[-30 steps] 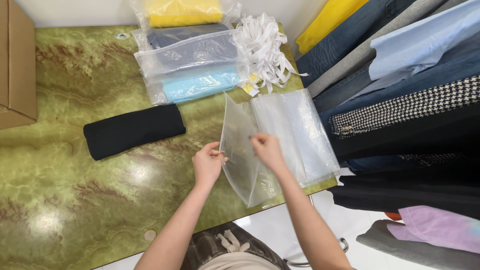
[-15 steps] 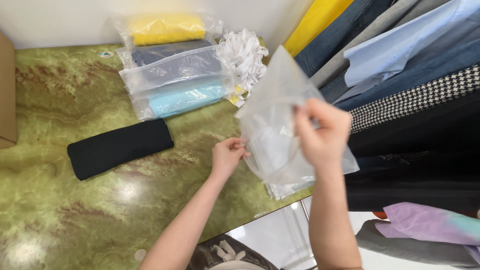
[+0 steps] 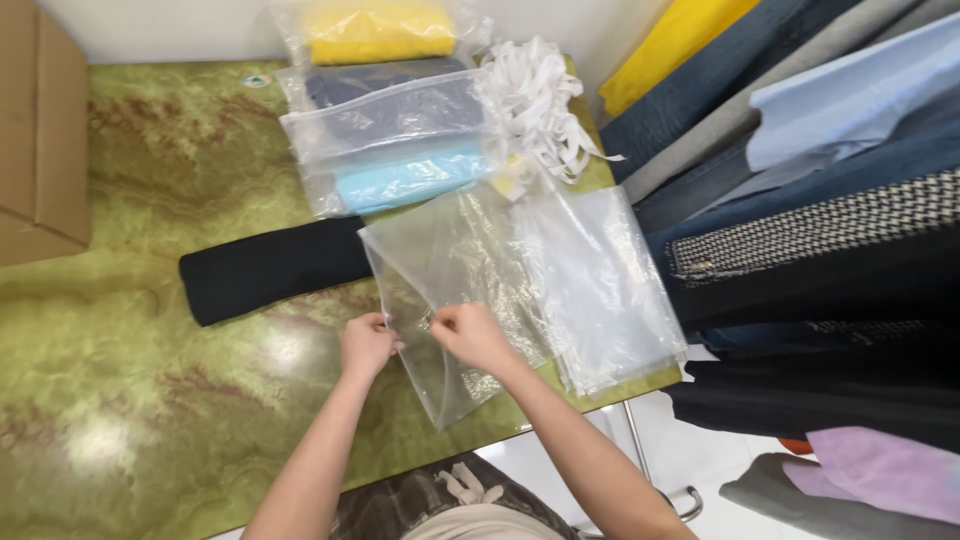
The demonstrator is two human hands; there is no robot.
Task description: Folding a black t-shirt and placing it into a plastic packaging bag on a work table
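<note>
While both hands, left [image 3: 366, 345] + right [image 3: 470, 335], pinch 1 clear bag [image 3: 450, 270], 1 black garment [image 3: 270, 268] alongside.

**One camera, looking down from the head**

The only camera sits on the person's head. It looks straight down at the green bench [image 3: 150, 300], close up. The bench's right edge and near edge show, with hanging clothes [image 3: 800, 200] beyond.

Both arms bare to past the elbow, no sleeves, no watch, rings or gloves on left hand [image 3: 366, 346] or right hand [image 3: 472, 336]. Lower down: dark grey-brown camo-pattern trousers [image 3: 400, 505] w/ pale drawstring [image 3: 466, 487], beige top [image 3: 480, 524] at frame btm.
</note>
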